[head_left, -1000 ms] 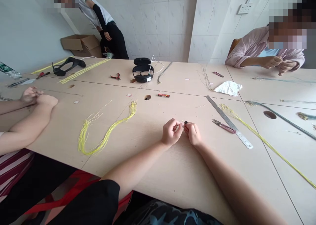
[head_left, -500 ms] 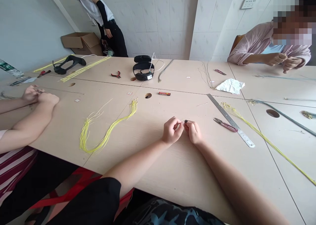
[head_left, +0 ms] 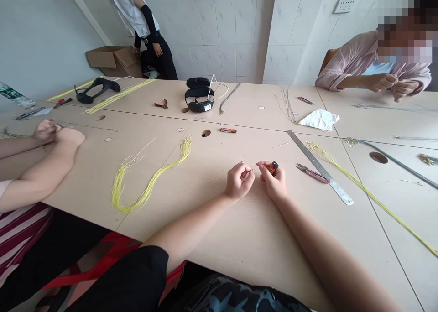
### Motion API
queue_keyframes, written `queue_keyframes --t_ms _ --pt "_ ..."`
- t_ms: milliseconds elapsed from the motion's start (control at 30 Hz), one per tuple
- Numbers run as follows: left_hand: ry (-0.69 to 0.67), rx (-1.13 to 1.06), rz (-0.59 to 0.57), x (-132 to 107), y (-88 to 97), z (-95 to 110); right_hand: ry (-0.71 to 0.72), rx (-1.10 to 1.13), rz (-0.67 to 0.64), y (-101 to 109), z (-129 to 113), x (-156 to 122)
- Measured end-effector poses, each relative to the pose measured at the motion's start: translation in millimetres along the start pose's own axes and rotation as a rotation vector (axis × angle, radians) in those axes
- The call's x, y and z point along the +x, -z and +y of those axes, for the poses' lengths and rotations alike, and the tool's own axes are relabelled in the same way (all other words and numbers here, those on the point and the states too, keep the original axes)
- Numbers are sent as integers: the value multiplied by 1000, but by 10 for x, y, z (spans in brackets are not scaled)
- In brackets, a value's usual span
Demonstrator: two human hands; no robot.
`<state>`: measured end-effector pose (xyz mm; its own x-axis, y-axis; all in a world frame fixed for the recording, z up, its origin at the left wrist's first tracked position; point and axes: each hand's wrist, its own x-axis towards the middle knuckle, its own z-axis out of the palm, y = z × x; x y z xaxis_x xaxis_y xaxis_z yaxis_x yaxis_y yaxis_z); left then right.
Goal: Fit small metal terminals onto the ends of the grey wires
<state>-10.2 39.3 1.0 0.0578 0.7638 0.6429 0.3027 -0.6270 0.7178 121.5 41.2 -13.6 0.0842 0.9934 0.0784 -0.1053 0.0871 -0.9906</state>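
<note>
My left hand [head_left: 239, 180] is closed in a pinch near the middle of the table. A tiny thin thread end [head_left: 253, 167] sticks out from its fingertips; the rest of it is hidden. Close by on the right, my right hand [head_left: 273, 180] is closed round a small black and red lighter [head_left: 273, 168], its top end pointing up. The right thumb and index tips are near the thread end; whether they touch it I cannot tell. No flame is visible.
Right of my hands lie pink-handled thread snips [head_left: 313, 173] across a steel ruler [head_left: 320, 168]. A yellow cord bundle [head_left: 150, 184] curves at left. Beyond are a red and black lighter [head_left: 228, 130], pliers [head_left: 161, 104] and a black headset [head_left: 199, 100]. A co-worker's hands [head_left: 59, 134] are at left.
My right hand has turned and shifted slightly right, so the lighter's body now shows upright in it. My left hand has stayed in place.
</note>
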Motion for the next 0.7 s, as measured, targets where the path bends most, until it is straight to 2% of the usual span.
queue_keyframes --t_ms 267,700 --pt "18 -1 -11 0 -2 -12 -16 -85 34 -27 -60 -8" --pt "77 -15 -25 9 -1 11 -22 -87 66 -40 -104 -9"
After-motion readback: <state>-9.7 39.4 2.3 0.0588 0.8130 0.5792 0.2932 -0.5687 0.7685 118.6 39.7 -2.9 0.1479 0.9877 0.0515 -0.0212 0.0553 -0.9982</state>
